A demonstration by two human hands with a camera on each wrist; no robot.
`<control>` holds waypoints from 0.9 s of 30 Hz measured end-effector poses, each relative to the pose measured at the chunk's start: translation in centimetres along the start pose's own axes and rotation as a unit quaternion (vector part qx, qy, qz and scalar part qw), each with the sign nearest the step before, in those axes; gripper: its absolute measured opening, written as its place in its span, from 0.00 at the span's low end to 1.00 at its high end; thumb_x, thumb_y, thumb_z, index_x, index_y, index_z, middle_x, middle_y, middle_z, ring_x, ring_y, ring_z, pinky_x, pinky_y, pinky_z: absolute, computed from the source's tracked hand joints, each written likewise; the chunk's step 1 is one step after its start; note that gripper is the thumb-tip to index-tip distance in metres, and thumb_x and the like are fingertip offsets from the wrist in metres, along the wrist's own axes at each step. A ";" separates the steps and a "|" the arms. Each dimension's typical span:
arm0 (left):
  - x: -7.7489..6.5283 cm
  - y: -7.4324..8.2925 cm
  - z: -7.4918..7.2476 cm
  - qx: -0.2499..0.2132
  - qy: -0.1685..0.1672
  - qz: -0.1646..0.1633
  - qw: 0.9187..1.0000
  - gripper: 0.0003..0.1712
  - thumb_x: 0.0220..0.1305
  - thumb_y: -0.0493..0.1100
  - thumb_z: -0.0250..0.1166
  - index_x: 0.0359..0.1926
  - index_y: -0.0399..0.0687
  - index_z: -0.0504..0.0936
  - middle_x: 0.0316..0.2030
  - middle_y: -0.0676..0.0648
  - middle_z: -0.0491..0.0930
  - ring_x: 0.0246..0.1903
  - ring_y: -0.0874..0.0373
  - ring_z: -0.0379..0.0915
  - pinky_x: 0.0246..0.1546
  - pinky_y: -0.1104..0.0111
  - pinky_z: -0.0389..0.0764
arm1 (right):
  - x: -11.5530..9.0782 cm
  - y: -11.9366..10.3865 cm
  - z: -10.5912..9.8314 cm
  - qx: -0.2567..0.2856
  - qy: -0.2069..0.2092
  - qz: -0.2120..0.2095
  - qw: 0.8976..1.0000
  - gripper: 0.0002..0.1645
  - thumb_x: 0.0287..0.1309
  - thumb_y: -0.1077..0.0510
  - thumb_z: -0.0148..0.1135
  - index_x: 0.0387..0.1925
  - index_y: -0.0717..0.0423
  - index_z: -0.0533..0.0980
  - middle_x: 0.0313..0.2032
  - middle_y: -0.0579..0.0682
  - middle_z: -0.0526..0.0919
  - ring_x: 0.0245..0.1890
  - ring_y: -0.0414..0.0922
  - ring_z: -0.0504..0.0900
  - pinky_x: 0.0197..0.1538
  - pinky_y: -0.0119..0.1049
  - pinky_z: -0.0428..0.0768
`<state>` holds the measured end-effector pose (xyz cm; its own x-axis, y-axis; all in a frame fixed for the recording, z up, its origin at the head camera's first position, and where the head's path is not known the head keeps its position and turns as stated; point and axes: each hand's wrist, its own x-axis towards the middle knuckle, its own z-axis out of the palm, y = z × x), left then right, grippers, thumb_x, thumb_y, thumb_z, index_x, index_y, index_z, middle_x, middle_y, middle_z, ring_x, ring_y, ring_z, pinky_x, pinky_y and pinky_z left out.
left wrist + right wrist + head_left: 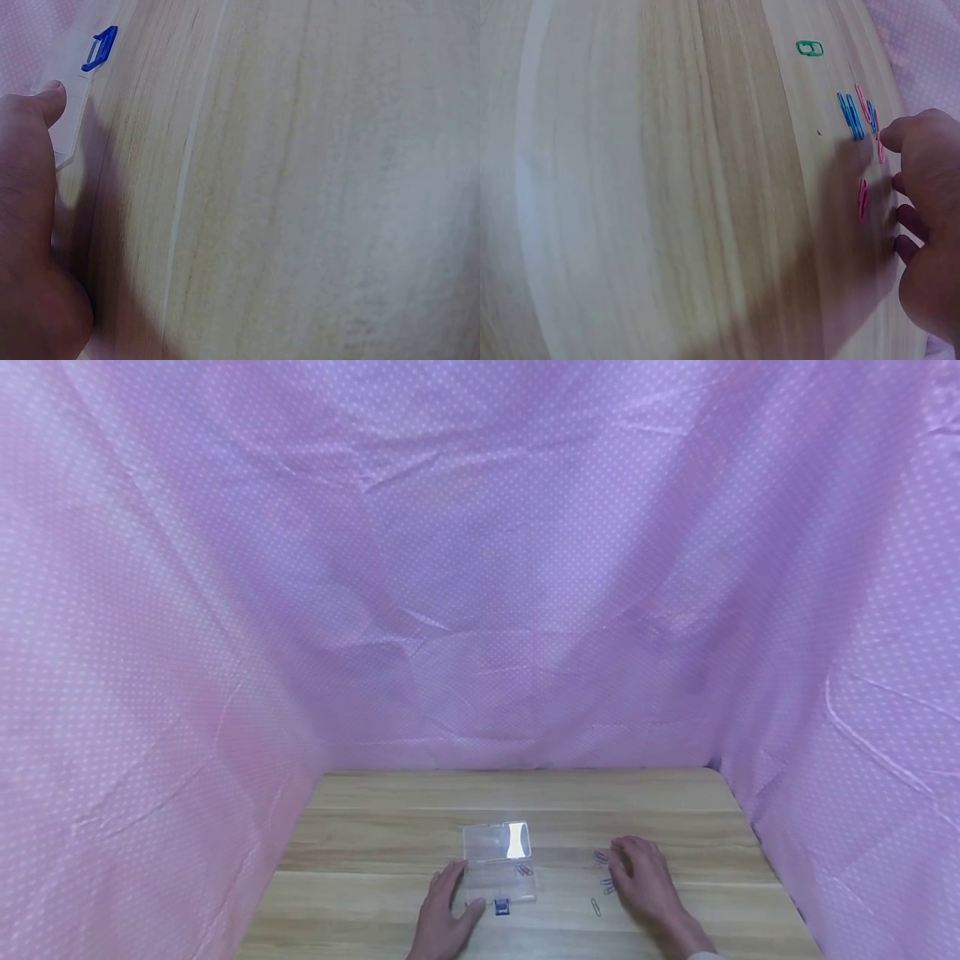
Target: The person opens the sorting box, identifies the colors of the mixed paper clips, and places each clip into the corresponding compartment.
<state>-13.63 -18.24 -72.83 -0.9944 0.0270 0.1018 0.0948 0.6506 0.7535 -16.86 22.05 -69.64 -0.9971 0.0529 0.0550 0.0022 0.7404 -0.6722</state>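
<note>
A clear plastic box [480, 891] lies on the table with its lid [487, 842] raised back; pink-red paper clips [524, 869] are in its right side. At its front edge is a blue latch [502, 907], also seen in the left wrist view. My left hand [447, 914] holds the box's left end, thumb [51, 103] at the front wall, fingers at the far left side. My right hand [647, 878] is low over loose paper clips, fingers bent. In the right wrist view its fingertips are right beside pink clips [881, 148] and blue clips [850, 116].
A green paper clip [810, 49] lies nearer the front, apart from the others. Another pink clip [863, 200] lies under the right hand's shadow. The wood-grain table [360, 827] is bordered by pink dotted cloth [480, 693] at the back and both sides.
</note>
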 end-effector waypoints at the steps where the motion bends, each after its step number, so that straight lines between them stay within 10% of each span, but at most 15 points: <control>1: 0.0 0.0 0.0 0.000 0.001 0.002 1.000 0.44 0.69 0.59 0.80 0.80 0.51 0.77 0.80 0.34 0.76 0.81 0.24 0.67 0.83 0.26 0.68 | 0.1 0.0 0.1 -0.001 0.003 -0.001 1.000 0.25 0.82 0.48 0.66 0.69 0.58 0.82 0.73 0.63 0.82 0.78 0.65 0.74 0.83 0.76 0.67; 27: 0.1 0.0 0.0 -0.009 -0.016 -0.018 1.000 0.45 0.69 0.60 0.79 0.81 0.51 0.76 0.82 0.32 0.73 0.83 0.23 0.63 0.84 0.24 0.65 | 1.1 1.0 1.3 0.032 0.059 0.002 0.998 0.06 0.67 0.59 0.78 0.44 0.49 0.91 0.63 0.61 0.87 0.70 0.64 0.77 0.77 0.71 0.68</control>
<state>-13.69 -18.25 -72.83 -0.9981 0.0282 0.0543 0.0598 0.6382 0.7675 -18.01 22.00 -71.24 -0.9812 0.1364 0.1367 -0.0032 0.6964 -0.7176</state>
